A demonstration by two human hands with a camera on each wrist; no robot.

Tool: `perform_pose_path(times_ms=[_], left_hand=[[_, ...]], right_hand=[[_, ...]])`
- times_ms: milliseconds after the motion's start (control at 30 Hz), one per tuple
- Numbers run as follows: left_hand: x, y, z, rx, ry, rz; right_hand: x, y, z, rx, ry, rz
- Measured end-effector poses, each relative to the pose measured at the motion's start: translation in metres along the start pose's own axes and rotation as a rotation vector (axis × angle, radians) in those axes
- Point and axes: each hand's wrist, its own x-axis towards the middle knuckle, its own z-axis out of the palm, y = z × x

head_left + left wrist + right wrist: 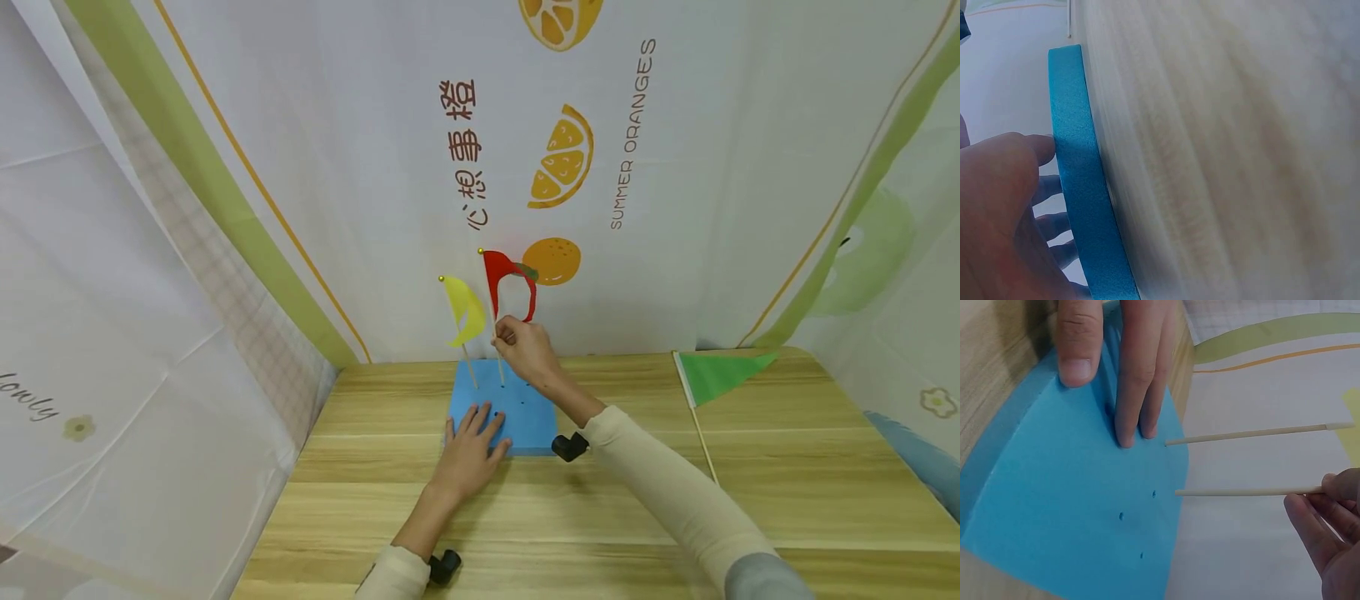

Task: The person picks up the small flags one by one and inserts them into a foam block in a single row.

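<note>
A blue foam board (pixel 534 427) with several small holes lies on the table. My left hand (pixel 467 458) rests flat on its near left part, fingers spread; in the left wrist view the thumb touches the board's side. My right hand (pixel 531 352) pinches the thin wooden stick (pixel 1241 492) of a red flag (pixel 493 268) between thumb and fingertips. In the right wrist view, that stick's lower end is beside a hole (pixel 1154 494) and appears apart from it. A yellow flag (pixel 471 315) stands slightly tilted, its stick (pixel 1254 433) set in the board.
A green triangular flag (pixel 722 375) on a stick lies at the right of the wooden table (pixel 360 500). Behind the table hangs a white cloth (pixel 360 150) printed with oranges. Black wrist-worn pieces (pixel 570 447) show near both sleeves.
</note>
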Motion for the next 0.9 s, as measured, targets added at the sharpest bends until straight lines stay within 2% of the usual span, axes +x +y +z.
perform_pose_path(times_ms=[533,900], left_hand=[[-0.001,0.001,-0.001,-0.009,0.009,-0.004],[-0.001,0.000,0.000,-0.010,0.005,-0.010]], right_hand=[[-0.003,0.011,0.013,-0.021,-0.003,0.044],[-0.012,0.019,0.023,-0.067,-0.015,0.035]])
